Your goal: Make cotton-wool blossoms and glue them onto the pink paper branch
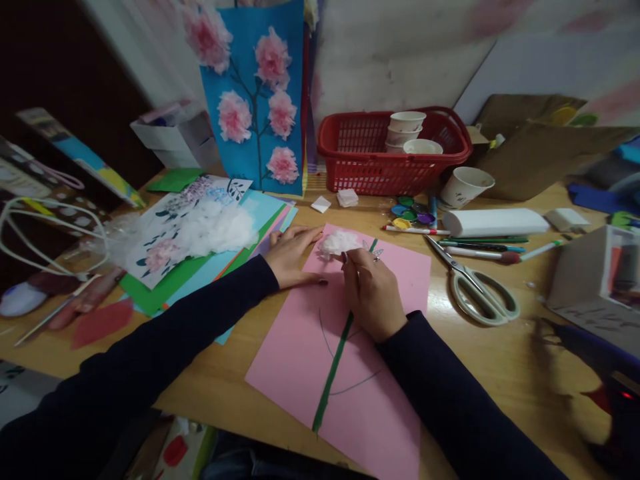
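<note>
Pinched a white tissue puff [339,243] with the right hand [373,293], at the top of a green stem strip [333,373]. Pressed the left hand [295,257] flat and open on the pink paper [300,360] beside it. Left scissors [475,287] lying right of both hands.

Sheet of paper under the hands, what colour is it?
Pink paper, with a green stripe; head view.

Table [505,360]: light wood. Pink paper sheet [350,373], the landmark, lies at the near middle. Right of it: scissors [475,287], pens [480,243], white box [495,222], paper cup [465,187]. Behind it: red basket [360,167], paint palette [410,212]. Left: stacked coloured sheets [210,260].
</note>
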Motion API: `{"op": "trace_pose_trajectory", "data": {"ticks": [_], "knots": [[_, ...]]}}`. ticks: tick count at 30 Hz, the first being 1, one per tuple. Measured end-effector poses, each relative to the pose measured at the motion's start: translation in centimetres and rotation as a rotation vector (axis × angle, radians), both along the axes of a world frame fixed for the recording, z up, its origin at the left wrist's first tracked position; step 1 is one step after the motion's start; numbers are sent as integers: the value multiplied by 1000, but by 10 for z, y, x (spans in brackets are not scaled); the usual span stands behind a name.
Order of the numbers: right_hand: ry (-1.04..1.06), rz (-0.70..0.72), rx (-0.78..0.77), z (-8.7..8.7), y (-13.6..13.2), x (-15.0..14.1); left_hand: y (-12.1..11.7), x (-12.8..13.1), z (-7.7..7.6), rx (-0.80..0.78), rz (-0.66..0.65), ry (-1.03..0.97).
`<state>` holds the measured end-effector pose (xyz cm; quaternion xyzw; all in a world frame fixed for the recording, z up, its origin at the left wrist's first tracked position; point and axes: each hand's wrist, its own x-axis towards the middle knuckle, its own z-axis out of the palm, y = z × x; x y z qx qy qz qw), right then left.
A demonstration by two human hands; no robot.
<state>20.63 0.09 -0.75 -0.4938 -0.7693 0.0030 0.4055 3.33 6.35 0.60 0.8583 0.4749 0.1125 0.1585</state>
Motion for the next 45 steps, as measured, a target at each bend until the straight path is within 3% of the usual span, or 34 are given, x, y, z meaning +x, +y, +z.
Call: {"op": "trace_pose_trajectory", "data": {"ticks": [4,9,12,19,36,45], "knots": [[-21,3,-21,-1,1,-1,-1,0,1,-1,1,-11],[364,-102,-80,-1,-3,3,-3,0,4,-30,32,30],[461,-128,-61,0,-6,5,-3,1,5,-40,34,43],[390,-260,-72,0,-2,8,-3,0,5,-55,32,41],[451,-149,-181,0,3,7,-3,-1,2,-23,26,4],[670,-215,-62,6,0,10,-6,-4,-4,239,-186,-98]]}}
